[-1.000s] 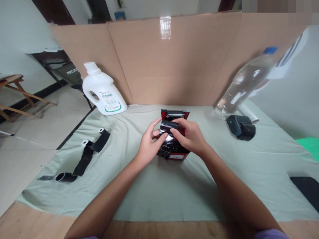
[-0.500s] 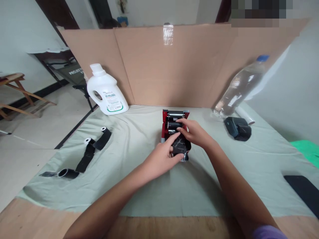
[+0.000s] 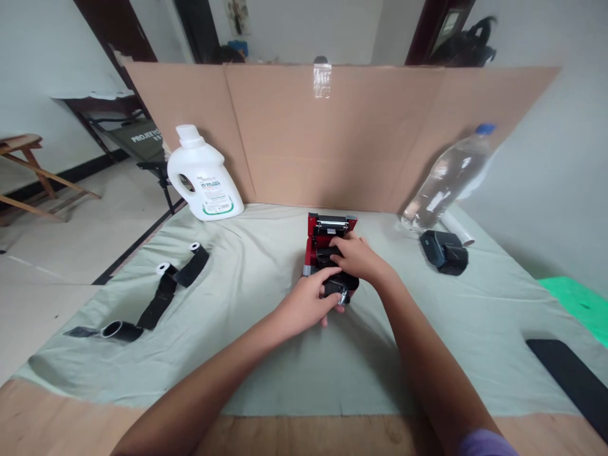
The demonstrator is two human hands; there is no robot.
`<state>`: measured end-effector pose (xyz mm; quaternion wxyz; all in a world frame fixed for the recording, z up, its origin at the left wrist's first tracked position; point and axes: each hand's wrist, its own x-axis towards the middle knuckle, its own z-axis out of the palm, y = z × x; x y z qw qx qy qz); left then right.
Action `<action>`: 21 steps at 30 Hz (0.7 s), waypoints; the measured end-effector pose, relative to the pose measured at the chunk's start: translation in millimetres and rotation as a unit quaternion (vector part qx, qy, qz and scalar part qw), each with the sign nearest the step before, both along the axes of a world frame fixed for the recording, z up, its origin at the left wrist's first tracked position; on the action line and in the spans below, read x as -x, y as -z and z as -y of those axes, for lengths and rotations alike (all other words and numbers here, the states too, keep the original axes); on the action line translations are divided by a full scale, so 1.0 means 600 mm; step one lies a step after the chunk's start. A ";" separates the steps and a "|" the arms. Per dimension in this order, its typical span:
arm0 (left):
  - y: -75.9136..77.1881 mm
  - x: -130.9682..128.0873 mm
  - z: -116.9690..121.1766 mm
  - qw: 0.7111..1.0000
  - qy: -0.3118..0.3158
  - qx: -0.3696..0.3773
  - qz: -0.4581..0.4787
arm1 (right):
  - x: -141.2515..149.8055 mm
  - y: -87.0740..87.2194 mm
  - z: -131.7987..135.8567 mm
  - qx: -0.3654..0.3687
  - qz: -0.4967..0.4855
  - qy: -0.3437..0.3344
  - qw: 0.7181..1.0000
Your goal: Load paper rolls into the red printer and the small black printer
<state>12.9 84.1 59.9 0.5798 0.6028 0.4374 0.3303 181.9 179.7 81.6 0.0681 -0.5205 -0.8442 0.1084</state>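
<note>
A small red and black printer [image 3: 311, 227] stands on the cloth in front of me, its lid tipped up and back. Inside its bay lies a roll of black film [image 3: 325, 253], partly covered by my fingers. My right hand [image 3: 360, 258] has its fingers closed on the roll from the right. Low at the printer's front, my left hand [image 3: 308, 299] pinches the loose end of the film [image 3: 335, 288], thumb on top. To the left, several black rolls [image 3: 194, 266] with trailing strips rest on the cloth.
A white detergent bottle [image 3: 204, 180] and a leaning water bottle [image 3: 449, 177] stand against the cardboard panel [image 3: 327, 145]. On the right are a dark device [image 3: 444, 252], a white tube [image 3: 458, 229], a flat black slab [image 3: 565, 373] and something green [image 3: 579, 307].
The black roll went from between both hands above the printer down into its open bay. My left hand moved to the film's end at the front. The view shifted slightly.
</note>
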 end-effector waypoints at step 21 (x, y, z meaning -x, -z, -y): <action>-0.027 0.020 0.002 0.990 0.056 0.067 -0.108 | -0.089 -0.020 -0.036 0.009 -0.379 0.135 0.915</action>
